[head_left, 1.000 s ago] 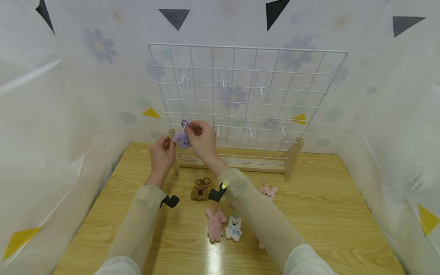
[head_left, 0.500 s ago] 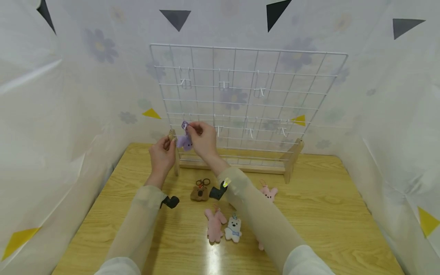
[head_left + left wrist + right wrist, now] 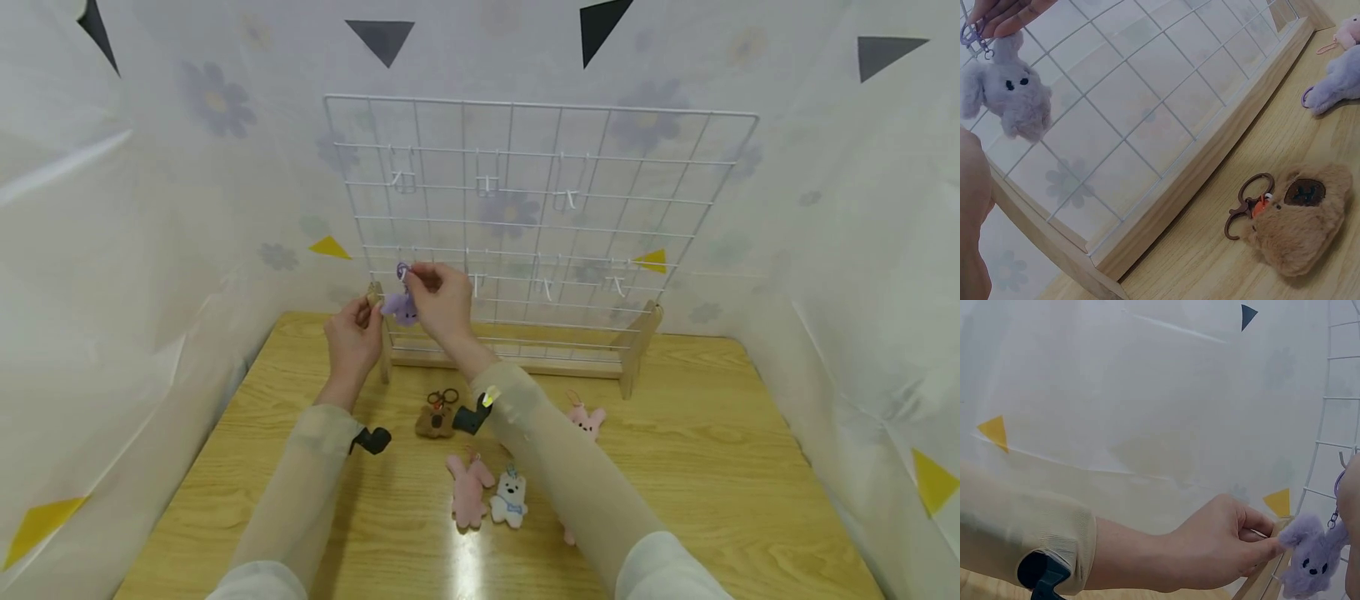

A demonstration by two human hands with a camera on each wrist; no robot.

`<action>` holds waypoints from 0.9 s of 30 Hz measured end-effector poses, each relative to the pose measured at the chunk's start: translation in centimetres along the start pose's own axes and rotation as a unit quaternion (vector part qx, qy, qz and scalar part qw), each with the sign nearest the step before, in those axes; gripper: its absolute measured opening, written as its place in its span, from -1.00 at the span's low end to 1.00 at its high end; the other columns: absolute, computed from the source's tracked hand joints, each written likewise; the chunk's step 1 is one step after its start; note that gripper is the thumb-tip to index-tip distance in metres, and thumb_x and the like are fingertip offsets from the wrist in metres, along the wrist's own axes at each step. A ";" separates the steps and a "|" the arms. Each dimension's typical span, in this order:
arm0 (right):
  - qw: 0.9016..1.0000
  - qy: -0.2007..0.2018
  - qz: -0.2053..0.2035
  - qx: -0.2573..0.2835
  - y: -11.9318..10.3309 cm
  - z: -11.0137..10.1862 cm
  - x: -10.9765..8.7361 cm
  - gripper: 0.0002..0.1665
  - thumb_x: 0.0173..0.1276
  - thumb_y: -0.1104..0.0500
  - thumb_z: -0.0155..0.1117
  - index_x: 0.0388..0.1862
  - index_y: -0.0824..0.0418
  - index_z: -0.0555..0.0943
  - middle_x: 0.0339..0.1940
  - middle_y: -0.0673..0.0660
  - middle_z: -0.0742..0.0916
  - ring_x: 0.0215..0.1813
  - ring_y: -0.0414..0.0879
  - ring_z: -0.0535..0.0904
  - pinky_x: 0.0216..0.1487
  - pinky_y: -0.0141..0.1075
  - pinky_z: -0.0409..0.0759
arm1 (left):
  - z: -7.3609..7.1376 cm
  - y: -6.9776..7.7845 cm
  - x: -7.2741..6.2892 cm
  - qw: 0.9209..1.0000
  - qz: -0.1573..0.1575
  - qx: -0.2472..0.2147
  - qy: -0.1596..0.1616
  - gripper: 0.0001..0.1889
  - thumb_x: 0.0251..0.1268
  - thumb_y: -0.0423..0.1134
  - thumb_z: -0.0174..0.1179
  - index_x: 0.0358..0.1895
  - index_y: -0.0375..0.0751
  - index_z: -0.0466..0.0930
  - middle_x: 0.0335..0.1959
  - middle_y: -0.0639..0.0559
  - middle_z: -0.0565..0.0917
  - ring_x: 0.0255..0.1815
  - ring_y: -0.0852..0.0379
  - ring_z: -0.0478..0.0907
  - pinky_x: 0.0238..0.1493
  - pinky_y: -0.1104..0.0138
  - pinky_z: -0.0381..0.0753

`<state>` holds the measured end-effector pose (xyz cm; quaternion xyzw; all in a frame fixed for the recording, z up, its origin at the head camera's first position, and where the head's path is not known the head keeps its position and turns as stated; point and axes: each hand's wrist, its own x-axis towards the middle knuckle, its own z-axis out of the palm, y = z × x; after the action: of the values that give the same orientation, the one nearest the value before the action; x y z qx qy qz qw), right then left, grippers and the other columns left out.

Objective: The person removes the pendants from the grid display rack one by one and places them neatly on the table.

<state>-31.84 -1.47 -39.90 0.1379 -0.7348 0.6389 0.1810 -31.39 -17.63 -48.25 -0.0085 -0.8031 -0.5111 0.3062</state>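
My right hand [image 3: 445,304] pinches the purple key ring of a fluffy purple plush bunny keychain [image 3: 405,310] at the lower left of the white wire grid. The bunny hangs below by a short chain, its long ears and dark eyes showing in the left wrist view. In the right wrist view, the tip of a white hook [image 3: 1342,460] shows just above the ring, which the right hand partly hides. My left hand [image 3: 351,337] grips the top of the grid stand's left wooden post [image 3: 374,293], its thumb close to the bunny's ear.
The wire grid [image 3: 512,229] carries two rows of white hooks. On the table lie a brown plush keychain [image 3: 435,422], a pink plush [image 3: 470,492], a white bear plush [image 3: 510,498] and another pink plush [image 3: 585,419]. A second purple plush [image 3: 1338,81] appears in the left wrist view.
The hanging bunny has swung a little right and then partly back left. My right fingers have shifted slightly at the ring. My left hand has stayed on the post.
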 end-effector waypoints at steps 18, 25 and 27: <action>0.999 0.003 0.005 0.035 -0.7 -0.5 -0.2 -0.93 0.45 0.37 0.43 -0.14 0.38 0.77 -0.25 0.18 0.83 -0.30 -0.13 0.71 -0.24 -0.38 0.77 | 0.2 -0.1 -0.1 1.000 0.000 -0.015 0.004 -0.75 0.51 -0.38 0.31 0.06 -0.55 0.71 -0.06 -0.43 0.75 -0.02 -0.24 0.79 -0.05 0.50 0.74; 0.999 -0.011 -0.015 0.032 -1.5 -0.9 -0.7 -0.92 0.46 0.36 0.43 -0.14 0.39 0.76 -0.25 0.21 0.82 -0.30 -0.06 0.73 -0.29 -0.37 0.77 | 0.2 -0.1 0.0 1.000 0.010 -0.011 0.008 -0.74 0.50 -0.36 0.32 0.04 -0.56 0.71 -0.09 -0.45 0.75 -0.04 -0.27 0.79 -0.06 0.49 0.75; 0.999 -0.011 -0.025 0.032 -1.6 -1.0 -0.9 -0.92 0.46 0.35 0.44 -0.15 0.39 0.77 -0.25 0.21 0.83 -0.30 -0.05 0.73 -0.29 -0.38 0.76 | 0.2 0.0 0.0 1.000 0.014 -0.011 0.010 -0.74 0.51 -0.36 0.32 0.04 -0.56 0.71 -0.09 -0.45 0.75 -0.05 -0.27 0.79 -0.05 0.44 0.76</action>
<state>-30.24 -0.76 -38.74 0.1693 -0.7122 0.6559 0.1841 -31.47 -17.51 -48.35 -0.0177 -0.7943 -0.5155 0.3209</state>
